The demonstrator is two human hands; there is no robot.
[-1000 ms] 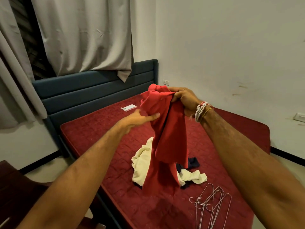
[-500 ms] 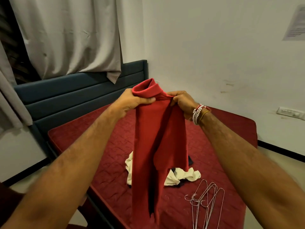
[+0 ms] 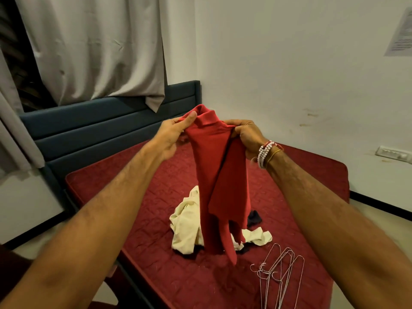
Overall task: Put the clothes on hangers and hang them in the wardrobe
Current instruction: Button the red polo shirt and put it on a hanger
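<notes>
I hold a red shirt (image 3: 214,175) up over the bed, its collar on top and its body hanging down to the mattress. My left hand (image 3: 172,136) pinches the left side of the collar. My right hand (image 3: 246,134), with bead bracelets at the wrist, grips the right side. Under the shirt lies a heap of clothes: a cream garment (image 3: 186,226) and a dark one (image 3: 254,218). Several wire hangers (image 3: 276,270) lie on the mattress at the lower right, apart from both hands.
The bed has a red quilted mattress (image 3: 138,188) and a dark blue headboard (image 3: 93,128) under grey curtains (image 3: 95,47). White walls stand behind and to the right, with a socket strip (image 3: 393,153). Floor shows at the left and far right.
My left hand moved from the shirt's side up to the collar, and both hands spread the collar apart. The shirt now hangs straighter. My view shifted to the right.
</notes>
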